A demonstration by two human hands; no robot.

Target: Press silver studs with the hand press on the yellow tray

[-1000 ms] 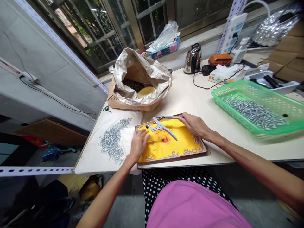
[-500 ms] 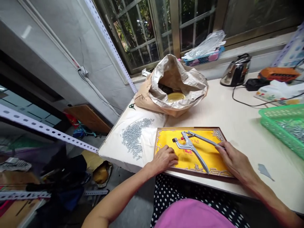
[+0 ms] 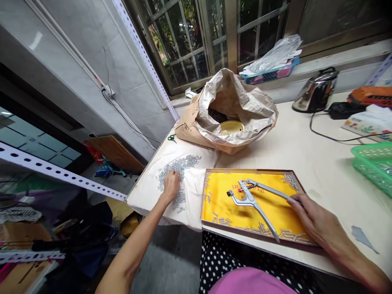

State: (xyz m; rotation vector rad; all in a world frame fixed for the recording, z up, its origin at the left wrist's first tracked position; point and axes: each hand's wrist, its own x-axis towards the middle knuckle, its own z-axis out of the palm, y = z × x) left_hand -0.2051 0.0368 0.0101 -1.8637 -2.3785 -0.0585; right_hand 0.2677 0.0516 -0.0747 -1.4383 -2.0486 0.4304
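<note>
My left hand (image 3: 171,183) is over a pile of small grey metal pieces (image 3: 191,160) on a white cloth (image 3: 142,185); its fingers are bent together, and whatever they hold is hidden. My right hand (image 3: 309,214) grips one handle of silver hand pliers (image 3: 249,199), whose handles are spread apart. The pliers are above a shallow tray (image 3: 203,204) with a yellow bottom, at its right side. More small metal pieces lie along the tray's edges and corners.
Behind the tray stands an open paper sack (image 3: 196,126) with a yellow bowl (image 3: 232,127) inside. Green scissors (image 3: 172,139) lie left of it. A kettle (image 3: 315,92), an orange object (image 3: 372,96) and a green basket (image 3: 372,163) are at the right. A grey scrap (image 3: 364,238) lies near my right forearm.
My left hand has moved left from the tray to the metal pile on the cloth. My right hand keeps its grip on the pliers. The view has shifted slightly.
</note>
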